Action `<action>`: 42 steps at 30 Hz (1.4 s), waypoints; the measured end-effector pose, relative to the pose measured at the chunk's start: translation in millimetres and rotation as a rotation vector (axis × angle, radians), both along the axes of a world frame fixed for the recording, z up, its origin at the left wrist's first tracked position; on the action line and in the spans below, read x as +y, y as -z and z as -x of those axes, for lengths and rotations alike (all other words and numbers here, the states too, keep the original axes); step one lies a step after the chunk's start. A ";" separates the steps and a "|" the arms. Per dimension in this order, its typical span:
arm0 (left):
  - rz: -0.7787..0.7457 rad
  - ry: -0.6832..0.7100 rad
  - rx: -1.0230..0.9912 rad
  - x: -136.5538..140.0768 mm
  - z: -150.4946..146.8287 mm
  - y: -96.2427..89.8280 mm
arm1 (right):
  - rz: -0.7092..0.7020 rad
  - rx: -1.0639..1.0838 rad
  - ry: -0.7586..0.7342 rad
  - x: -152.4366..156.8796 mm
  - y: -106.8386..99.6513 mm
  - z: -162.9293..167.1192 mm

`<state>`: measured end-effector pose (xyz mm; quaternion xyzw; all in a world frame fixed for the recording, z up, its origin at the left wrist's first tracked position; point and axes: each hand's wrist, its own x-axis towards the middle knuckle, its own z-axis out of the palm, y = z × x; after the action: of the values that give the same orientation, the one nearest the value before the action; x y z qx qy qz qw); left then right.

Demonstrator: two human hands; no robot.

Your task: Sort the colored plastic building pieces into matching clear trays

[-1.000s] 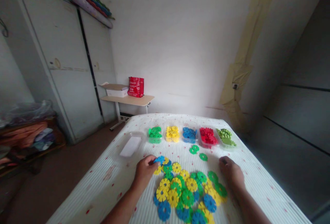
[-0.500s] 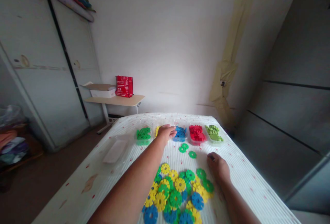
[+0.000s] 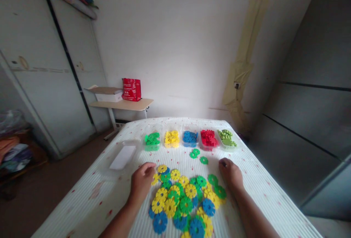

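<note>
My left hand (image 3: 143,177) is at the left edge of a loose pile of flower-shaped plastic discs, its fingers curled together beside a yellow disc (image 3: 162,169). Whether anything is between those fingers is hidden. Right of the pile my right hand (image 3: 231,175) rests closed on the table, with a small dark spot at its fingertips that I cannot make out. Green (image 3: 186,205), yellow and blue discs (image 3: 160,222) overlap in the pile. Between the pile and the boxes lie three green discs (image 3: 204,160), two of them touching.
Across the table's far part stand clear boxes of green (image 3: 152,139), yellow (image 3: 172,139), blue (image 3: 190,138), red (image 3: 209,139) and light green pieces (image 3: 227,138). A clear tray (image 3: 105,168) with a white sheet lies left. A side table (image 3: 134,105) carries a red bag (image 3: 131,89).
My left hand has drawn back from above the yellow and blue boxes to the pile's left edge, uncovering the yellow box. My right hand has stayed in place.
</note>
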<state>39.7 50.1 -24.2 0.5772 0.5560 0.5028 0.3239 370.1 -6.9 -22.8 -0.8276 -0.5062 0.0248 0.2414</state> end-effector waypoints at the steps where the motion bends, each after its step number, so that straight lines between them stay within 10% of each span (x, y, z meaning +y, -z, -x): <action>1: 0.021 -0.008 0.000 -6.0 8.4 5.0 | -0.005 0.003 -0.002 -0.2 0.2 -0.1; 42: 0.097 -0.048 -0.088 -19.3 27.0 12.3 | -0.020 0.037 -0.064 0.5 7.0 -9.7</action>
<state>12.7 30.8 -36.5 0.5245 0.5786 0.5078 0.3637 379.8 -6.5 -29.8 -0.8079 -0.5281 0.0430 0.2580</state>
